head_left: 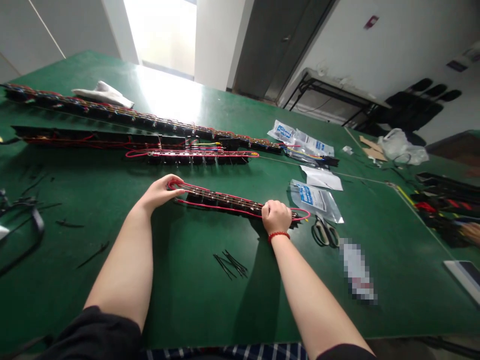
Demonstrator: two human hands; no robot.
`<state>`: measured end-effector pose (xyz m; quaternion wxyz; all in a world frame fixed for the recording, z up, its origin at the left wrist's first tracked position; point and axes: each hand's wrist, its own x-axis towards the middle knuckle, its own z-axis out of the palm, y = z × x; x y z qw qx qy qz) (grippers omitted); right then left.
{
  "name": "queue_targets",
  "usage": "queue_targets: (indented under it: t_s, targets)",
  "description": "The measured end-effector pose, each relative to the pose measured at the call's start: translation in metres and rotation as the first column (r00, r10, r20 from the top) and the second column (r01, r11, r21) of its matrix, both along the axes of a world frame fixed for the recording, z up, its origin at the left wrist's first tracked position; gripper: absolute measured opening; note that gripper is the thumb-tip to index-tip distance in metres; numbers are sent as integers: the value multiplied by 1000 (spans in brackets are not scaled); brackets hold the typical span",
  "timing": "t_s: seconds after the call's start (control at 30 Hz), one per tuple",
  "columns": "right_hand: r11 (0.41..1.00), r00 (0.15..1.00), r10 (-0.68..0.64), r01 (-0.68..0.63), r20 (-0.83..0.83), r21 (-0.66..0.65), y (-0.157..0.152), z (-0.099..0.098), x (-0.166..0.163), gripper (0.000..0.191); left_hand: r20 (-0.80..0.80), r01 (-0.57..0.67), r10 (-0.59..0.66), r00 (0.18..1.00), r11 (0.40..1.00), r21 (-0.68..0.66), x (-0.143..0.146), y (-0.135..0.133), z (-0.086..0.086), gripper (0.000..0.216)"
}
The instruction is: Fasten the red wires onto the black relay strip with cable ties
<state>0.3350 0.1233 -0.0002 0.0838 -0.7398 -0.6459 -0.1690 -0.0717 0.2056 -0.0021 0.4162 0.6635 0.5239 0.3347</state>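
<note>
A black strip-shaped assembly (225, 201) with wires along its top lies across the middle of the green table, tilted slightly down to the right. A long red wire (221, 207) runs along it and loops out past both ends. At the left end, my left hand (165, 191) pinches the loop of red wire between thumb and fingers. My right hand (276, 216), with a red bead bracelet, is wrapped round the strip near its right end. Several thin black cable ties (230, 264) lie loose on the table, closer to me.
Behind lie a similar short strip (202, 156) with red wire and a long wired strip (150, 120). Scissors (324, 234) and a clear plastic bag (317, 200) are right of my right hand. A white cloth (103, 94) sits at the back left. Another person's hand (471, 232) shows at far right.
</note>
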Motion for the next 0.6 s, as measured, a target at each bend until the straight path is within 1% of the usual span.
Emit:
queue_targets:
  t_s: [0.1, 0.23, 0.43, 0.5, 0.53, 0.57, 0.6]
  targets:
    - [1000, 1000, 18, -18, 4, -5, 0, -1, 2, 27, -38, 17, -18, 999, 999, -31, 0, 2, 2, 46]
    - [1000, 1000, 21, -21, 5, -8, 1, -3, 4, 28, -20, -16, 17, 1000, 1000, 11, 5, 0, 5, 36]
    - [999, 999, 43, -43, -4, -4, 5, -3, 3, 27, -79, -38, 44, 996, 997, 71, 8, -1, 3, 39]
    - [999, 999, 45, -45, -11, 2, 6, -3, 1, 27, -115, -83, 103, 988, 983, 165, 8, 0, 3, 38]
    - [999, 999, 42, -42, -14, 6, 6, -3, 1, 27, -142, -124, 163, 976, 960, 250, 10, -2, 5, 36]
    - [999, 999, 37, -37, -18, 10, 6, -3, 0, 27, -168, -167, 238, 957, 919, 356, 12, -5, 7, 34]
    - [999, 999, 32, -32, -23, 11, 6, -2, -1, 27, -191, -208, 329, 925, 858, 470, 16, -10, 11, 32]
